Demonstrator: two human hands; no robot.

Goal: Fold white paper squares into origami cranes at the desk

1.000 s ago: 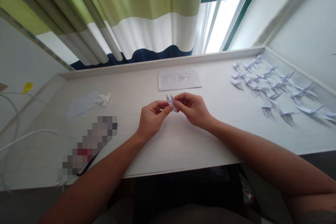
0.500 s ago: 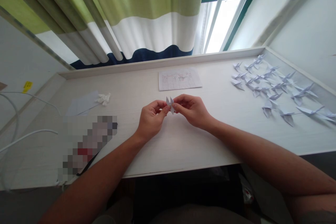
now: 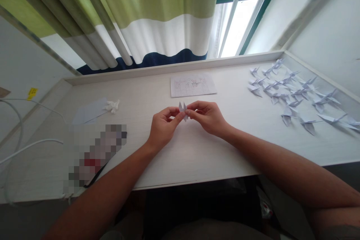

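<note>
Between my two hands is a small piece of folded white paper (image 3: 182,106), with two narrow points standing up and a shorter tip below. My left hand (image 3: 164,125) pinches its left side between thumb and fingers. From the right, my right hand (image 3: 208,117) grips it the same way, and both thumbs nearly meet on the front of the folds. Fingers cover much of the paper's middle. Both hands are held over the white desk (image 3: 194,157), near its centre.
Several folded paper cranes (image 3: 287,90) are grouped at the right of the desk. A printed form (image 3: 193,85) lies behind my hands. At left are paper sheets (image 3: 92,110), a crumpled tissue (image 3: 112,106), a pixelated object (image 3: 98,157) and white cables (image 3: 30,146).
Both hands keep their pinch on the folded paper. My thumbs have shifted slightly closer together over it, and less of its lower part shows. Nothing else on the desk has moved.
</note>
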